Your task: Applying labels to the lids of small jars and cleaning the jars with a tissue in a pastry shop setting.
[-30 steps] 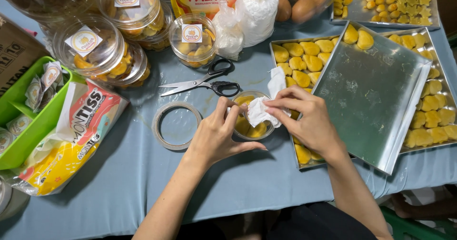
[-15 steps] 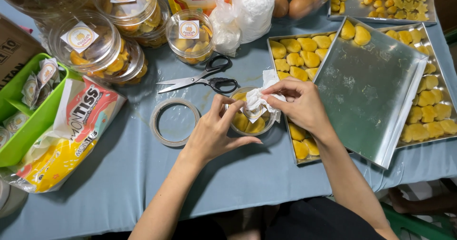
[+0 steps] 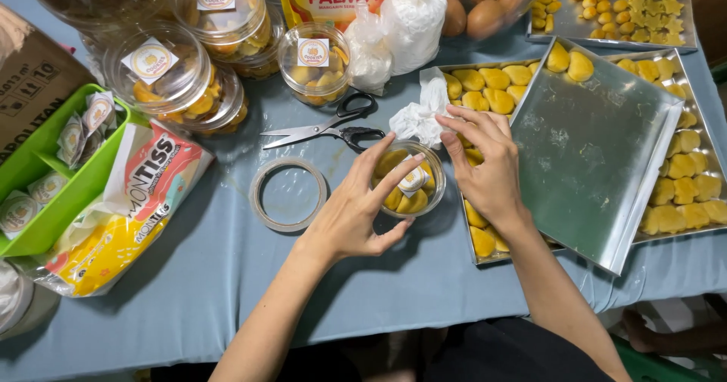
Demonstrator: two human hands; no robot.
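Head view: left hand (image 3: 356, 215) fingers spread, cupping round clear jar (image 3: 409, 181) (yellow cookies inside); right hand (image 3: 485, 159) fingers loosely curled, pinching crumpled white tissue (image 3: 420, 117).

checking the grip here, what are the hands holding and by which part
Left hand grips the small clear jar around its side wall. Right hand holds crumpled white tissue by its edge.

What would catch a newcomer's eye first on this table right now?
At centre, the left hand cups a small clear tub of yellow cookies while the right hand holds crumpled white tissue just above it. To the right, a shiny empty metal tray lies tilted over trays of yellow cookies. Black-handled scissors lie behind the tub.
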